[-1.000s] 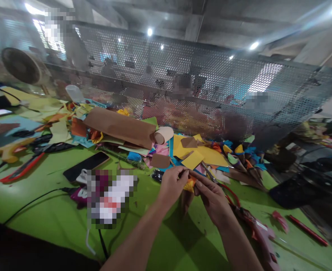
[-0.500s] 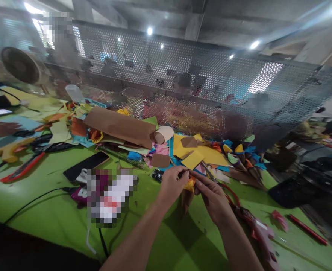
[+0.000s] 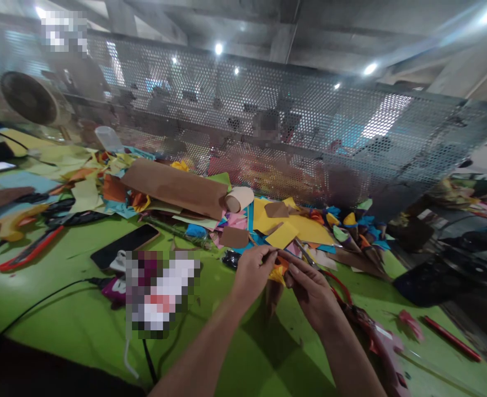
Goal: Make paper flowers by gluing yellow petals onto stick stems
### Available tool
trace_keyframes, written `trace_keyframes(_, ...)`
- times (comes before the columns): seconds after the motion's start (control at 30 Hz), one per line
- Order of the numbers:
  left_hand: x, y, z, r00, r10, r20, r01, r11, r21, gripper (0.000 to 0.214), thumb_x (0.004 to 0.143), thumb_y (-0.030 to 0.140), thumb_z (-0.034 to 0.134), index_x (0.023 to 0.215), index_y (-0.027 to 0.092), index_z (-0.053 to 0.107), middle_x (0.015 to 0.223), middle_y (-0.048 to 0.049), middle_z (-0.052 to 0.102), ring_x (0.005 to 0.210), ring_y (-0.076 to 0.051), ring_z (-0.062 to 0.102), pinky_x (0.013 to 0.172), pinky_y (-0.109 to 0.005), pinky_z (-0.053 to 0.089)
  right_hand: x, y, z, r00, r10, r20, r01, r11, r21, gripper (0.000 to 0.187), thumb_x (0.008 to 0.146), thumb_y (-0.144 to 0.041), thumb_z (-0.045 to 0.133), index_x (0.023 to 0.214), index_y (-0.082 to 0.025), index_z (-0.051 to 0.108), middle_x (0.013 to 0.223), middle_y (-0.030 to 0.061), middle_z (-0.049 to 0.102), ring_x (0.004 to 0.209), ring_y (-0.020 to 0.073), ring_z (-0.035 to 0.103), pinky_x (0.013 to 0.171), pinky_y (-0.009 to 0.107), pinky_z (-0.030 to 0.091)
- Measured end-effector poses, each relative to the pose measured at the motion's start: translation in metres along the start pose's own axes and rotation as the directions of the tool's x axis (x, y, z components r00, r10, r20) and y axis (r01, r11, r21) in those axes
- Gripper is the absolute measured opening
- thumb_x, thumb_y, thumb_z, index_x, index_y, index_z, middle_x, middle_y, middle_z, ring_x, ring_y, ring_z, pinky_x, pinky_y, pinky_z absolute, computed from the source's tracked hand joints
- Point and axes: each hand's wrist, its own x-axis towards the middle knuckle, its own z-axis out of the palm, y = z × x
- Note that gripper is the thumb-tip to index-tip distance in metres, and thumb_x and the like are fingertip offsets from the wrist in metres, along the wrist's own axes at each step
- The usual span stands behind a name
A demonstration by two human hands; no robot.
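Observation:
Between my two hands is a small orange-yellow paper flower [image 3: 278,275] with a brown paper cone [image 3: 273,299] pointing down beneath it. My left hand [image 3: 252,274] pinches the flower's upper left edge, thumb and fingertips together. On the other side my right hand [image 3: 312,288] has its thumb and fingers closed on the right edge. The fingers partly hide the flower's top. Beyond the hands lie a yellow paper square [image 3: 283,236], a brown paper piece [image 3: 234,237] and a black plastic-wrapped bundle [image 3: 230,259].
A phone [image 3: 124,246] and a purple power plug [image 3: 114,290] lie left on the green table [image 3: 185,353]. Finished-looking paper cones [image 3: 353,234], a pink glue gun [image 3: 386,344] and a red pen [image 3: 452,338] lie right. Another person's hand [image 3: 7,198] is far left.
The view has shifted very slightly. My hands keep almost the same grip on the paper flower. The other person's hand at far left has moved a little.

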Motion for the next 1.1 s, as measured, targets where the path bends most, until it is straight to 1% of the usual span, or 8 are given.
trace_keyframes(0.1,0.0008,0.0003,-0.0012,0.999,0.034,0.01,-0.035,0.998,0.057,0.02,0.092,0.024,0.05,0.088,0.019,0.069,0.085,-0.0054,0.073,0.08,-0.019,0.065,0.075,-0.028,0.046,0.0,-0.0005,0.0012,1.0,0.0,-0.001,0.0,1.0,0.017,0.04,0.069,-0.034,0.083,0.106,-0.02,0.077,0.062,-0.001,0.058,0.061,0.0115,0.045,0.059,0.024,0.038)
trace_keyframes(0.33,0.0002,0.0016,-0.0014,1.0,-0.024,0.005,0.024,1.0,0.017,0.019,0.092,0.025,0.049,0.085,0.019,0.065,0.083,-0.0043,0.069,0.078,-0.017,0.062,0.072,-0.026,0.045,-0.0003,0.0012,-0.0007,0.999,0.023,0.049,-0.026,0.997,0.075,0.037,0.074,-0.032,0.079,0.109,-0.02,0.076,0.062,-0.0003,0.057,0.061,0.0113,0.045,0.059,0.024,0.039)
trace_keyframes(0.5,0.0008,0.0,0.0009,0.994,-0.093,0.06,0.103,0.976,-0.194,0.018,0.091,0.027,0.049,0.086,0.018,0.064,0.083,-0.0045,0.067,0.08,-0.017,0.061,0.073,-0.026,0.046,-0.0001,0.0031,-0.002,0.996,0.037,0.08,-0.053,0.978,0.202,0.031,0.077,-0.029,0.077,0.107,-0.021,0.075,0.061,-0.0031,0.048,0.059,0.0098,0.041,0.058,0.023,0.04)
trace_keyframes(0.63,0.0019,-0.0002,0.003,0.973,-0.17,0.155,0.219,0.893,-0.394,0.018,0.088,0.028,0.052,0.085,0.015,0.064,0.075,-0.0029,0.064,0.072,-0.014,0.058,0.069,-0.025,0.046,-0.0015,0.0008,-0.0005,0.995,0.043,0.091,-0.068,0.954,0.29,0.033,0.076,-0.031,0.076,0.108,-0.023,0.072,0.06,-0.0063,0.036,0.056,0.0093,0.037,0.057,0.023,0.04)
trace_keyframes(0.73,0.0027,0.0005,0.0039,0.962,-0.204,0.18,0.266,0.848,-0.458,0.02,0.085,0.031,0.056,0.086,0.014,0.067,0.074,-0.0032,0.064,0.07,-0.014,0.058,0.068,-0.025,0.045,-0.0033,-0.0023,0.0006,0.993,0.055,0.102,-0.085,0.947,0.311,0.033,0.079,-0.033,0.073,0.111,-0.025,0.07,0.061,-0.0068,0.033,0.056,0.0093,0.036,0.057,0.023,0.04)
trace_keyframes(0.87,0.0036,0.0006,0.0047,0.96,-0.23,0.162,0.28,0.812,-0.512,0.023,0.079,0.036,0.065,0.084,0.014,0.067,0.075,-0.0031,0.064,0.071,-0.013,0.057,0.068,-0.025,0.044,-0.0041,-0.0033,0.0003,0.99,0.059,0.127,-0.101,0.927,0.361,0.033,0.08,-0.031,0.072,0.112,-0.025,0.07,0.062,-0.0067,0.032,0.057,0.0093,0.035,0.059,0.022,0.04)
trace_keyframes(0.97,0.004,-0.0002,0.0047,0.962,-0.237,0.133,0.271,0.792,-0.548,0.027,0.075,0.041,0.07,0.078,0.015,0.063,0.069,-0.0006,0.06,0.066,-0.012,0.054,0.065,-0.024,0.043,-0.004,-0.0028,0.0004,0.992,0.054,0.115,-0.091,0.932,0.351,0.032,0.08,-0.03,0.072,0.112,-0.025,0.07,0.062,-0.0066,0.031,0.056,0.0099,0.034,0.058,0.023,0.04)
trace_keyframes(1.1,0.0037,0.0002,0.0026,0.969,-0.234,0.077,0.24,0.823,-0.515,0.028,0.081,0.041,0.065,0.069,0.017,0.055,0.064,0.001,0.056,0.062,-0.011,0.05,0.062,-0.024,0.041,-0.0042,-0.0029,0.0018,0.993,0.062,0.102,-0.096,0.926,0.364,0.03,0.079,-0.029,0.072,0.109,-0.024,0.071,0.062,-0.0067,0.032,0.057,0.0111,0.033,0.059,0.024,0.04)
